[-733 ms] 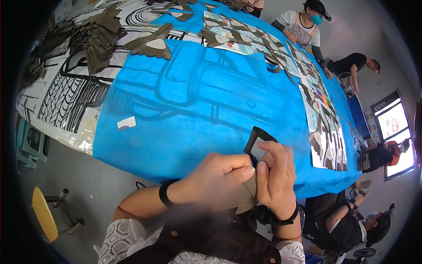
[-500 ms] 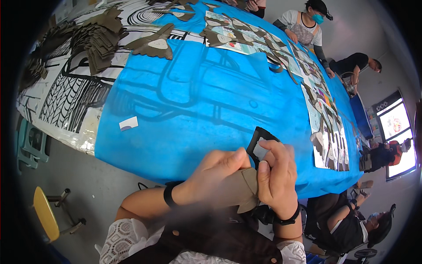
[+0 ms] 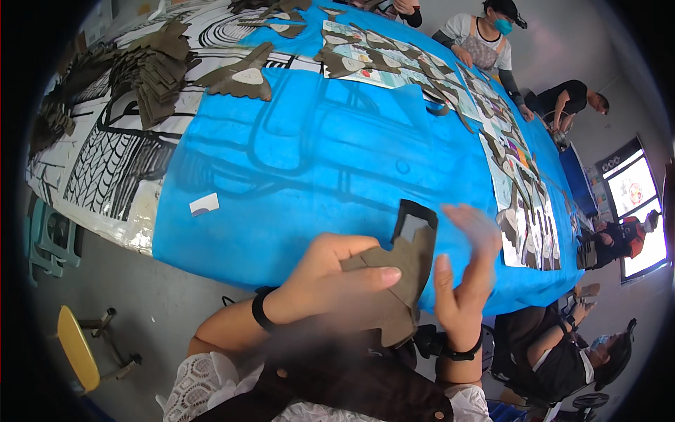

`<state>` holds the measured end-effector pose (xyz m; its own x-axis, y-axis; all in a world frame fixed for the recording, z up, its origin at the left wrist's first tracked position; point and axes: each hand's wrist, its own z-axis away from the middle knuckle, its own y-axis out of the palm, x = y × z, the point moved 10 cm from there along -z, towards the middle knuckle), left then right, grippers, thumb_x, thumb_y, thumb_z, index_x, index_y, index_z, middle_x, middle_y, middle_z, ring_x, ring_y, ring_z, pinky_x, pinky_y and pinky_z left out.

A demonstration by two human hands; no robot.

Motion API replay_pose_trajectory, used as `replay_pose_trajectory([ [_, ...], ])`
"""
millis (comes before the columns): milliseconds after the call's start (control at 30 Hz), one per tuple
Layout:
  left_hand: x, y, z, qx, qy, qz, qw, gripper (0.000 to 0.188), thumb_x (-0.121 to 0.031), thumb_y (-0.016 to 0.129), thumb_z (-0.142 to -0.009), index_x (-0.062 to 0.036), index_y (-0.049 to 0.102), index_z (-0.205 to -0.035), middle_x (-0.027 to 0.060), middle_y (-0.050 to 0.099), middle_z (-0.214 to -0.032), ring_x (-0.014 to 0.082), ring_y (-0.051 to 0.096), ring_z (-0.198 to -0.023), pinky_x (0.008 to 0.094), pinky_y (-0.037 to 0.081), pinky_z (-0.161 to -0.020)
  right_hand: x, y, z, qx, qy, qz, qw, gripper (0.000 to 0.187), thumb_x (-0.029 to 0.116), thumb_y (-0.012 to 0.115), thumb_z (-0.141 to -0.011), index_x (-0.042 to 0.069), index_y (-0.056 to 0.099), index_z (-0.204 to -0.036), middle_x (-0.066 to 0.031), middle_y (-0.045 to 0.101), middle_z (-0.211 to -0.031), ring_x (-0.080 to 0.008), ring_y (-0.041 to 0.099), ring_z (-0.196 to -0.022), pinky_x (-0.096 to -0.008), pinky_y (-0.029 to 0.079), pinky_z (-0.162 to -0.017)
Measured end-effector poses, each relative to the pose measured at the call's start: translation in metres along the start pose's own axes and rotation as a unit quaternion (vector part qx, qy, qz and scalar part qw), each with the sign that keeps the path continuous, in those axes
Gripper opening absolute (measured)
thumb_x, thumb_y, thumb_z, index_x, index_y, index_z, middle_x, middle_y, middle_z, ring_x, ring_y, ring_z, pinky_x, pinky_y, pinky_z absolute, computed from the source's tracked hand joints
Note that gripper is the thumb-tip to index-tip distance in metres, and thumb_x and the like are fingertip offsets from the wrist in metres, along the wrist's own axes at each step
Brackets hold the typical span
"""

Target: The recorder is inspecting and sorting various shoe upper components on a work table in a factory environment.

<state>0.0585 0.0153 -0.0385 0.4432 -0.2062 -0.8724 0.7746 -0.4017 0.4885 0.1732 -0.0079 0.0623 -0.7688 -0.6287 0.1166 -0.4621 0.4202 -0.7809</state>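
1. Blue sheet (image 3: 316,204) covers much of the table (image 3: 137,228), with a black-and-white patterned cover showing at its left side.
2. Off the near edge, in front of the person's body, is the brown piece (image 3: 413,281); its black-edged end, with a pale patch (image 3: 413,229), points toward the table.
3. The left hand (image 3: 320,271) has it pinched, thumb flat on the upper face; the fingers underneath are mostly hidden.
4. The right hand (image 3: 470,285), blurred, is just right of the piece, thumb and fingers spread; it appears to hold nothing.
5. Judging by its thin, layered, slightly curved look, the piece should be light and bendable, not fragile, though creasing seems possible. Its matt face is probably not slippery.
6. Best hold, I judge: the broad middle between thumb and fingers, with the long outer edge for a second hand.
7. Toward the table's far left corner lies a stack of brown pieces (image 3: 155,77); a white card (image 3: 204,205) lies near the blue sheet's near left corner.
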Motion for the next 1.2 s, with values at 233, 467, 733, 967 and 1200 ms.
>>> replay_pose_trajectory([
  [233, -0.046, 0.002, 0.015, 0.049, 0.241, -0.211, 0.946, 0.048, -0.028, 0.089, -0.065, 0.0020, 0.053, -0.056, 0.0060, 0.049, -0.060, 0.0169, 0.046, -0.052, 0.0273, 0.035, -0.049, -0.101, 0.031, 0.059, 0.035, 0.371, -0.340, 0.863, 0.040, 0.028, 0.051, -0.099, -0.006, 0.058, -0.118, -0.0095, 0.065, -0.100, -0.0160, 0.058, -0.096, -0.0285, 0.042, -0.089],
  [467, -0.030, 0.012, 0.015, 0.094, 0.218, -0.248, 0.939, 0.028, -0.015, 0.086, -0.070, 0.0046, 0.068, -0.076, 0.0122, 0.066, -0.077, 0.0204, 0.063, -0.065, 0.0292, 0.048, -0.058, -0.057, 0.059, 0.066, 0.201, 0.306, -0.654, 0.662, 0.043, 0.029, 0.060, -0.095, -0.004, 0.055, -0.122, -0.0087, 0.062, -0.111, -0.0154, 0.056, -0.104, -0.0274, 0.041, -0.093],
  [733, -0.055, 0.002, 0.014, -0.013, 0.259, -0.362, 0.895, 0.050, -0.025, 0.084, -0.073, 0.0002, 0.064, -0.111, 0.0156, 0.063, -0.114, 0.0259, 0.056, -0.114, 0.0372, 0.043, -0.096, -0.091, 0.019, 0.055, -0.007, 0.348, -0.568, 0.745, 0.021, 0.015, 0.065, -0.092, 0.003, 0.054, -0.105, 0.0036, 0.057, -0.089, -0.0052, 0.051, -0.082, -0.0175, 0.037, -0.075],
  [967, -0.070, 0.001, 0.016, -0.080, 0.259, -0.160, 0.949, 0.038, -0.011, 0.074, -0.081, -0.0021, 0.061, -0.116, 0.0061, 0.063, -0.113, 0.0130, 0.059, -0.102, 0.0279, 0.047, -0.087, -0.065, -0.029, 0.020, -0.122, 0.216, -0.256, 0.934, 0.019, 0.017, 0.068, -0.089, 0.000, 0.060, -0.088, -0.0036, 0.057, -0.071, -0.0067, 0.052, -0.058, -0.0216, 0.039, -0.052],
  [1200, -0.052, 0.002, 0.007, -0.087, 0.166, -0.120, 0.975, 0.032, -0.008, 0.073, -0.086, 0.0052, 0.059, -0.111, 0.0089, 0.066, -0.104, 0.0128, 0.061, -0.099, 0.0250, 0.049, -0.082, -0.038, -0.018, 0.011, -0.106, 0.203, -0.218, 0.949, 0.011, 0.011, 0.069, -0.086, 0.001, 0.063, -0.087, -0.0063, 0.059, -0.071, -0.0101, 0.054, -0.054, -0.0226, 0.040, -0.051],
])
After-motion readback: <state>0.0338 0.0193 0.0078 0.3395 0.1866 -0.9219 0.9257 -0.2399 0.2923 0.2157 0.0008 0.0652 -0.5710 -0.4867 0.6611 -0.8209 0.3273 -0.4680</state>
